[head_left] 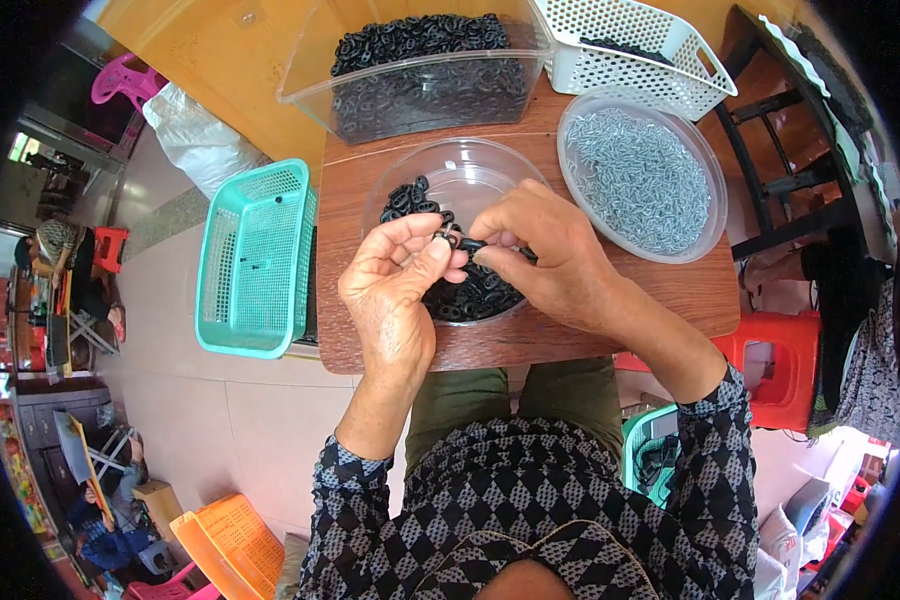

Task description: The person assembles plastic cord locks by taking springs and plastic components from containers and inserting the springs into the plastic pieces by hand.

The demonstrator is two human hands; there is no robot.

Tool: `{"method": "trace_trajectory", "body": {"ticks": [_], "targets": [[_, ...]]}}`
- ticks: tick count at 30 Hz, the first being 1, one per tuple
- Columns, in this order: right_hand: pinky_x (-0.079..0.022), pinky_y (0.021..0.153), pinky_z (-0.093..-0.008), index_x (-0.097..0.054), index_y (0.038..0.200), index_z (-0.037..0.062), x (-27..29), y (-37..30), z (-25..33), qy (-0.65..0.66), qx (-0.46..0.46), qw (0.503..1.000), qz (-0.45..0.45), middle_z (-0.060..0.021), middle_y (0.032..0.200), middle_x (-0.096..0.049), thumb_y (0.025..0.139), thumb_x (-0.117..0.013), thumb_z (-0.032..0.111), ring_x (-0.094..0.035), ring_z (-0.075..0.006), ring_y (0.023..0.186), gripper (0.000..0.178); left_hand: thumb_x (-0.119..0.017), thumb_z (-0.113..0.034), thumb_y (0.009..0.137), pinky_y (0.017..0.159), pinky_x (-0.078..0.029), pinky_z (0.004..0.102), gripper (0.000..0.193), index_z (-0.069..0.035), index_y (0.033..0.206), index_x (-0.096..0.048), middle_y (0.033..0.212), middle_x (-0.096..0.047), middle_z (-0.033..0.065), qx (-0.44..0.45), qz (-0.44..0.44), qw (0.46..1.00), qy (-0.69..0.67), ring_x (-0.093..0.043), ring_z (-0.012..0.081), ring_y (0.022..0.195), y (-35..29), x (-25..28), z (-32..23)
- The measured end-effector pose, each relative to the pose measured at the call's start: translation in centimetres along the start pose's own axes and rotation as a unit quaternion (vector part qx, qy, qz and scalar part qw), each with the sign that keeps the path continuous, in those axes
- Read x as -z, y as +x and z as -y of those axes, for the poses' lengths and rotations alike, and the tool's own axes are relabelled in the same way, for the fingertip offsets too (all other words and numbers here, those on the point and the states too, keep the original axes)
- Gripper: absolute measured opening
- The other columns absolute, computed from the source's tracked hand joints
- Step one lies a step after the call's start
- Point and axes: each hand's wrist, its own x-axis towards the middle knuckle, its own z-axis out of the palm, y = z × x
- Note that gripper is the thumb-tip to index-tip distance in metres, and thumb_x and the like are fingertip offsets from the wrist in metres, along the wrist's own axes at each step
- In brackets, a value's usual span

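Black rubber ring [451, 238] pinched in left hand [395, 290]; right hand [545, 255] grip holds small part; keep both aligned over clear bowl [470, 165].

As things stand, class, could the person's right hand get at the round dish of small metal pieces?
Probably yes: the right hand is beside the round dish of metal pieces, open-topped, nothing between them. But its fingers pinch a small black ring.

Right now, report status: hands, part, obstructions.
Left hand and right hand pinch small black rings over clear bowl. Nothing in the way.
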Motion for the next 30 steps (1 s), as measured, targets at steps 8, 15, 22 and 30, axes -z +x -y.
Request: {"method": "trace_trajectory", "body": {"ticks": [8,15,22,30], "targets": [[-0.044,0.06,-0.0256,-0.061,0.087,0.0026,-0.3,-0.8,0.0,0.205,-0.178,0.962,-0.029,-0.0014,0.074,-0.057,0.075,-0.066,0.001,-0.054,-0.0106,0.068,0.013,-0.062,0.006,0.081,0.056,-0.055,0.0267,0.019,0.007,0.099,-0.06,0.083,-0.063,0.0116,0.007,0.005,1.0,-0.005,-0.064,0.0179,0.068,-0.5,-0.2,-0.1],[-0.041,0.057,-0.0202,-0.066,0.091,0.0014,0.1,-0.1,-0.4,0.429,-0.372,0.823,-0.027,0.0004,0.074,-0.061,0.078,-0.066,0.005,-0.052,-0.0056,0.064,0.013,-0.062,0.006,0.081,0.055,-0.055,0.0266,0.018,0.006,0.099,-0.06,0.083,-0.063,0.0121,0.019,0.009,1.0,-0.015,-0.064,0.018,0.068,-0.4,-0.1,-0.1],[-0.04,0.055,-0.021,-0.065,0.088,0.0011,-0.6,0.2,-0.2,0.491,-0.452,0.742,-0.067,-0.0032,0.075,-0.063,0.078,-0.066,0.007,-0.054,-0.0085,0.062,0.011,-0.063,0.005,0.082,0.053,-0.055,0.0261,0.017,0.007,0.098,-0.06,0.082,-0.062,0.0113,0.014,0.009,1.0,0.009,-0.064,0.0169,0.067,-1.0,-0.3,0.3],[-0.039,0.055,-0.0215,-0.063,0.084,0.0003,-1.1,0.1,-0.1,0.505,-0.468,0.72,-0.082,-0.0049,0.075,-0.063,0.078,-0.067,0.008,-0.053,-0.0091,0.061,0.011,-0.061,0.006,0.083,0.052,-0.052,0.0236,0.01,0.005,0.092,-0.058,0.081,-0.062,0.0101,0.012,-0.004,1.0,0.021,-0.062,0.014,0.062,-1.4,-0.3,1.0]]}}
